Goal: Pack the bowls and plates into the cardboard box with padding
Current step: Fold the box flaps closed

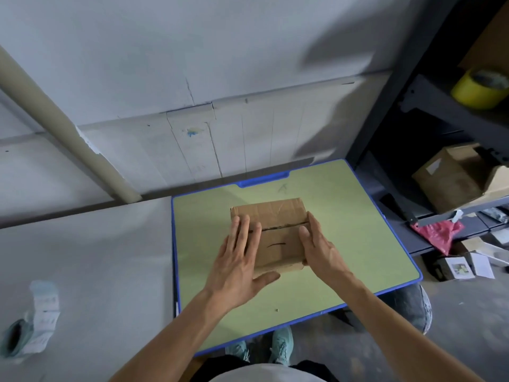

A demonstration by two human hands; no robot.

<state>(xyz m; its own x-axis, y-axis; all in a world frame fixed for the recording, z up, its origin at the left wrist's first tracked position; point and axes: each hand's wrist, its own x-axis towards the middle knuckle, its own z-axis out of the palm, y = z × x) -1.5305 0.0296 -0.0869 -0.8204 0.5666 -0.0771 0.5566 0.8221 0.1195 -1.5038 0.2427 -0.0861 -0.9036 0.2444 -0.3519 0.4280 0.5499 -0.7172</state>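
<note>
A small brown cardboard box (278, 227) sits in the middle of a green table with a blue rim (358, 230). Its top flaps are closed, with a seam across the middle. My left hand (239, 260) lies flat on the box's left top, fingers spread, thumb along the near edge. My right hand (316, 244) presses against the box's right side, fingers straight. No bowls, plates or padding are in view.
A dark metal shelf stands at the right with a yellow tape roll (479, 89) and an open cardboard box (454, 180). A red plastic bag (440, 232) and small boxes lie on the floor below. A label roll (35, 321) lies on the floor at left.
</note>
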